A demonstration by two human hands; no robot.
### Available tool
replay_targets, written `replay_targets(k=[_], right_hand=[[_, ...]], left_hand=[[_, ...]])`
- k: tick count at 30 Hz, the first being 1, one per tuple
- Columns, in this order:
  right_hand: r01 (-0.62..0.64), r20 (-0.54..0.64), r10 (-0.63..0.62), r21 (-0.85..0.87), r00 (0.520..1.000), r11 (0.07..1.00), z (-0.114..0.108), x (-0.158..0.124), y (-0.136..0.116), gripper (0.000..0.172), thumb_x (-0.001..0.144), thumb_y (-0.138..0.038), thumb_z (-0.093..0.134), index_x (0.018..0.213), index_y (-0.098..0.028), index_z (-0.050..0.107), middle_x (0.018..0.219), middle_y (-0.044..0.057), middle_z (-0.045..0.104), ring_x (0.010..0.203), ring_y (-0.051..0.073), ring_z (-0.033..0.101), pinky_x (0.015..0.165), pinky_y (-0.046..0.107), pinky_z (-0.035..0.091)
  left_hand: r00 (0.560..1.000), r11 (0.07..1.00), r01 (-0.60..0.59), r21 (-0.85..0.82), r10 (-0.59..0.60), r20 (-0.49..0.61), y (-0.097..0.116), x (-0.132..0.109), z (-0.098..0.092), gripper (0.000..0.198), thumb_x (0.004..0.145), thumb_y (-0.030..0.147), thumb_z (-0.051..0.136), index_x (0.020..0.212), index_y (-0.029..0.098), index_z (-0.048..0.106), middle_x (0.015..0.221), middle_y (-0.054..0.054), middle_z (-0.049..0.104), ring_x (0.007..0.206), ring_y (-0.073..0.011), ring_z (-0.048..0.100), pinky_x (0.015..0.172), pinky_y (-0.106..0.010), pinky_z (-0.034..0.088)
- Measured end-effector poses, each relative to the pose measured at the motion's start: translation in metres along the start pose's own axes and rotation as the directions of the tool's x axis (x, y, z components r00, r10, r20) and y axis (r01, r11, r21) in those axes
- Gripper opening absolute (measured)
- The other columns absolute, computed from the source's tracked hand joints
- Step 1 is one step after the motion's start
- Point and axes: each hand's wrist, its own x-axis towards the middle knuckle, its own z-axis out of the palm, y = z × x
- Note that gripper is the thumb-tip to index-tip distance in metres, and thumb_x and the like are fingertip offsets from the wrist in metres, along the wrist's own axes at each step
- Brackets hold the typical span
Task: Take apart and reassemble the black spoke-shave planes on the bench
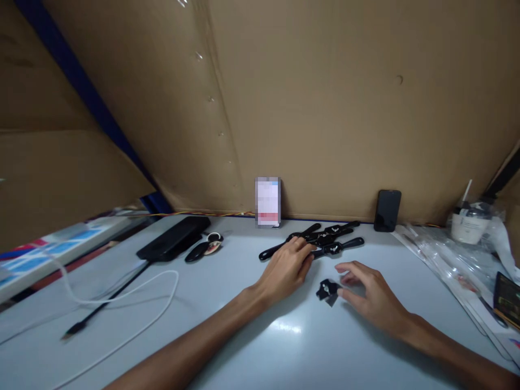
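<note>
Several black smartwatches (325, 241) lie side by side near the back of the pale table (227, 303). My left hand (286, 268) rests flat on the table with its fingertips touching the nearest watch strap; it grips nothing. My right hand (368, 292) hovers low over the table, fingers spread and loosely curled. Its thumb sits right beside a small black part (328, 290) lying on the surface; whether they touch I cannot tell.
A black phone (387, 210) and a small card (267, 201) lean on the cardboard wall. A black case (174, 237), a key fob (205, 248) and white and black cables (122, 300) lie left. Plastic bags (439, 254) and a white jar (467, 225) sit right.
</note>
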Motion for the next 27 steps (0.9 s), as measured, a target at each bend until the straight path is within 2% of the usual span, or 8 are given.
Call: replay_targets(k=[3,6,12,16,18,22,24,27], right_hand=[[0.045,-0.076,-0.047,-0.033,0.996,0.998,0.000,0.003,0.009,0.025,0.092,-0.013,0.059,0.115,-0.021,0.065,0.110,0.008,0.070,0.098,0.022,0.067,0.090,0.043,0.056],[0.070,-0.101,-0.085,-0.143,0.991,0.987,0.000,0.004,0.016,0.023,0.093,-0.011,0.058,0.113,-0.020,0.065,0.110,0.009,0.069,0.106,0.025,0.064,0.094,0.046,0.054],[0.122,-0.050,-0.139,-0.258,0.989,0.958,0.001,0.004,0.017,0.029,0.097,-0.013,0.056,0.124,-0.021,0.060,0.123,0.010,0.066,0.114,0.027,0.057,0.100,0.049,0.050],[0.119,-0.055,-0.136,-0.251,0.989,0.961,0.000,0.004,0.017,0.026,0.098,-0.015,0.055,0.122,-0.021,0.061,0.119,0.010,0.066,0.112,0.026,0.058,0.098,0.048,0.051],[0.130,-0.046,-0.145,-0.246,0.988,0.961,0.000,0.004,0.016,0.023,0.099,-0.016,0.054,0.119,-0.021,0.063,0.115,0.009,0.067,0.110,0.026,0.059,0.097,0.048,0.052],[0.208,0.001,-0.214,-0.237,0.977,0.949,-0.002,0.000,0.005,0.026,0.100,-0.017,0.051,0.122,-0.022,0.066,0.111,0.009,0.067,0.107,0.026,0.060,0.093,0.048,0.054],[0.286,0.058,-0.280,-0.242,0.958,0.927,-0.001,-0.004,-0.004,0.033,0.101,-0.017,0.051,0.131,-0.021,0.063,0.120,0.011,0.067,0.110,0.026,0.060,0.095,0.048,0.055],[0.392,0.186,-0.351,-0.281,0.918,0.876,0.003,-0.012,-0.017,0.042,0.101,-0.019,0.053,0.143,-0.020,0.057,0.141,0.013,0.061,0.128,0.028,0.054,0.107,0.050,0.050]], left_hand=[[0.997,0.999,-0.032,0.044,0.029,0.075,0.005,-0.002,0.006,0.032,0.102,0.021,0.048,0.129,0.013,0.065,0.114,-0.014,0.065,0.107,-0.0301,0.057,0.096,-0.047,0.051],[0.996,0.998,-0.020,0.057,0.015,0.088,0.002,-0.002,0.009,0.032,0.102,0.023,0.048,0.127,0.014,0.067,0.116,-0.015,0.065,0.108,-0.0310,0.057,0.096,-0.050,0.051],[0.992,0.989,-0.009,-0.146,0.027,0.127,-0.003,0.001,0.004,0.025,0.096,0.014,0.048,0.108,0.019,0.069,0.107,-0.009,0.069,0.103,-0.0274,0.060,0.092,-0.044,0.050],[0.976,0.966,0.144,-0.214,-0.104,0.189,-0.002,0.000,0.002,0.032,0.084,0.009,0.054,0.112,0.020,0.064,0.103,-0.008,0.069,0.098,-0.0253,0.062,0.088,-0.039,0.049],[0.963,0.962,0.213,-0.173,-0.177,0.202,-0.001,0.000,0.003,0.030,0.087,0.017,0.056,0.116,0.020,0.062,0.099,-0.009,0.070,0.095,-0.0262,0.063,0.087,-0.041,0.048],[0.960,0.976,0.202,-0.085,-0.180,0.216,0.003,0.001,0.007,0.022,0.095,0.031,0.053,0.111,0.019,0.061,0.101,-0.012,0.070,0.097,-0.0298,0.064,0.086,-0.043,0.046],[0.951,0.976,0.204,-0.081,-0.178,0.253,0.005,0.001,0.007,0.017,0.095,0.029,0.052,0.108,0.019,0.060,0.101,-0.012,0.070,0.097,-0.0294,0.065,0.081,-0.039,0.046],[0.943,0.972,0.221,-0.078,-0.192,0.272,0.007,0.000,0.005,0.008,0.095,0.024,0.051,0.098,0.020,0.056,0.097,-0.011,0.070,0.092,-0.0281,0.066,0.075,-0.036,0.044]])
